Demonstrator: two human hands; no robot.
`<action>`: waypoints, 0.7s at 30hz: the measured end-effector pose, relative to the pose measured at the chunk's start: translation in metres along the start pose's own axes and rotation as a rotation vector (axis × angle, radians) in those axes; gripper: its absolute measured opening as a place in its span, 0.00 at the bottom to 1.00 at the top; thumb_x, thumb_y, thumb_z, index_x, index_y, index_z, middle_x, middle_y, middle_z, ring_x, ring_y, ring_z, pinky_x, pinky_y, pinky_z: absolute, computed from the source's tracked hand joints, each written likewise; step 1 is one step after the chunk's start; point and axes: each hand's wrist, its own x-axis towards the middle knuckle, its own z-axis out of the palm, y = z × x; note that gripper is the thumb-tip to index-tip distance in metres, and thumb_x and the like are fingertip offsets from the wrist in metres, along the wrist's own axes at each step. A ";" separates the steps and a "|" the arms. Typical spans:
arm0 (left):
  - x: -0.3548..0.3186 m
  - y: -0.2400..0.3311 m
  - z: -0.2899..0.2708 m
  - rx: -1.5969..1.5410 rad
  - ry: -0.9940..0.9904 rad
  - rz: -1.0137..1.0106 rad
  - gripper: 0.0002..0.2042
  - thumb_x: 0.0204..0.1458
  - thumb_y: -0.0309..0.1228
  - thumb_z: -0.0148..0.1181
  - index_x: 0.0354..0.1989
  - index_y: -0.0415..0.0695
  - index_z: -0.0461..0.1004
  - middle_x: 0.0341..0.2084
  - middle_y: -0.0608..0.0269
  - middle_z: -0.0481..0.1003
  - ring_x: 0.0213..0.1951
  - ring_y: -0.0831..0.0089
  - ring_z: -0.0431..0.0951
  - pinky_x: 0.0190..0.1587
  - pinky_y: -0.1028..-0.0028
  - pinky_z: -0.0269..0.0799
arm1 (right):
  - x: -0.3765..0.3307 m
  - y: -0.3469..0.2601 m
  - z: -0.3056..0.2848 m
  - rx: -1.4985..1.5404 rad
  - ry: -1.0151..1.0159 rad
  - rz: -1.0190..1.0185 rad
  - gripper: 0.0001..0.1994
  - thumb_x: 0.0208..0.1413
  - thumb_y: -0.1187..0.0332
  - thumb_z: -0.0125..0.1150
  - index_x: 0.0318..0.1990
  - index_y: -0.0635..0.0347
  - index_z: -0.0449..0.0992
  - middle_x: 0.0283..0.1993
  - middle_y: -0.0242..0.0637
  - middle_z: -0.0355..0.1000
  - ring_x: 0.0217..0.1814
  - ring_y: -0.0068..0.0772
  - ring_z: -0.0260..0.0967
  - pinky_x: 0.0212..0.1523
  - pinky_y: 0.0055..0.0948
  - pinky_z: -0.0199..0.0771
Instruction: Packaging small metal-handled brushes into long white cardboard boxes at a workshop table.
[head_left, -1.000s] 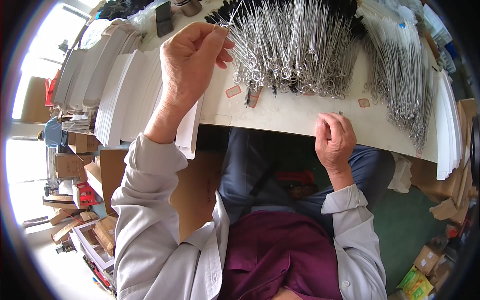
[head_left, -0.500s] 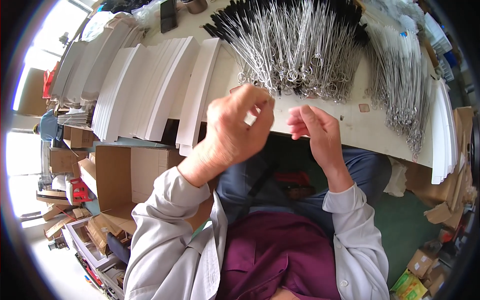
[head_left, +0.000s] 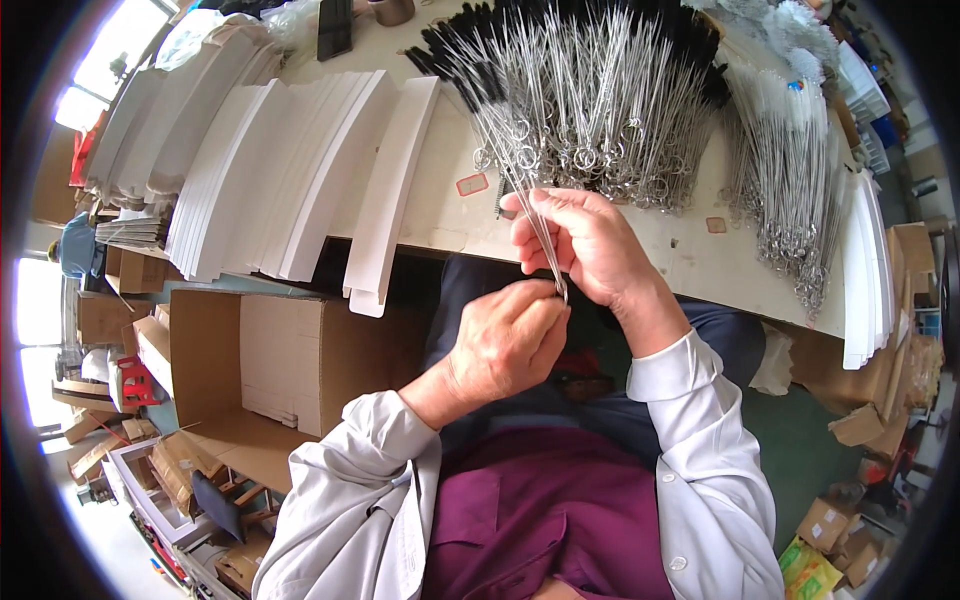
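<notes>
Just off the front edge of the tabletop (head_left: 448, 215), over the person's lap, a few skinny wire brushes (head_left: 548, 245) are up in the hands. Looks-wise, they're bright silvery metal, long and really thin, more or less straight, running close together and slanting from lower right to upper left. The lower ends are pinched in the left hand (head_left: 500, 345), so that grip is narrow and closed around them, with a bit of shiny metal poking out by the fingertips. The right hand (head_left: 598, 245) is curled just above, thumb and fingers around the wires, but I can't tell how tight that grip is. Their upper ends get lost against the big pile (head_left: 600, 110) behind, which has black bristles up top, silver stems and little round rings at the near end. Off to the right sits another wire bundle (head_left: 790, 180), and white card strips (head_left: 335, 175) line the left.
</notes>
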 end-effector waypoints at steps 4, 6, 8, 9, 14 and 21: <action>-0.022 0.012 0.012 -0.068 -0.105 0.011 0.09 0.46 0.20 0.70 0.35 0.38 0.77 0.34 0.55 0.79 0.30 0.61 0.83 0.29 0.68 0.80 | -0.010 0.004 0.007 0.014 -0.082 -0.013 0.17 0.74 0.63 0.49 0.54 0.71 0.76 0.27 0.30 0.72 0.22 0.20 0.67 0.22 0.21 0.71; -0.024 0.014 0.013 -0.078 -0.124 0.017 0.10 0.46 0.18 0.68 0.35 0.38 0.75 0.34 0.55 0.77 0.32 0.61 0.82 0.31 0.67 0.80 | -0.021 0.003 0.011 -0.040 -0.065 -0.065 0.17 0.75 0.62 0.50 0.54 0.70 0.77 0.25 0.26 0.66 0.20 0.14 0.59 0.19 0.17 0.62; -0.023 0.015 0.014 -0.061 -0.142 0.028 0.10 0.46 0.19 0.68 0.37 0.38 0.76 0.35 0.56 0.77 0.33 0.62 0.82 0.31 0.67 0.80 | -0.032 0.004 0.010 -0.104 -0.018 -0.153 0.17 0.75 0.61 0.50 0.53 0.68 0.77 0.25 0.24 0.62 0.20 0.11 0.52 0.18 0.14 0.54; -0.022 0.015 0.017 -0.068 -0.143 0.036 0.10 0.46 0.19 0.68 0.37 0.38 0.76 0.35 0.56 0.77 0.33 0.62 0.82 0.31 0.67 0.80 | -0.038 0.002 0.009 -0.100 0.065 -0.195 0.17 0.75 0.61 0.50 0.53 0.67 0.77 0.25 0.24 0.62 0.20 0.10 0.52 0.18 0.14 0.52; -0.017 0.025 0.042 -0.112 -0.370 0.015 0.19 0.50 0.23 0.69 0.52 0.37 0.75 0.35 0.55 0.79 0.32 0.57 0.82 0.33 0.65 0.80 | -0.060 -0.003 -0.030 -0.022 0.336 -0.377 0.16 0.76 0.62 0.48 0.53 0.66 0.77 0.25 0.23 0.61 0.19 0.09 0.49 0.17 0.13 0.49; -0.005 0.023 0.051 -0.128 -0.475 -0.004 0.20 0.50 0.25 0.69 0.53 0.38 0.76 0.38 0.51 0.80 0.36 0.55 0.84 0.38 0.62 0.82 | -0.099 0.002 -0.100 0.012 0.607 -0.468 0.15 0.75 0.61 0.52 0.52 0.64 0.78 0.24 0.20 0.60 0.18 0.09 0.48 0.17 0.15 0.48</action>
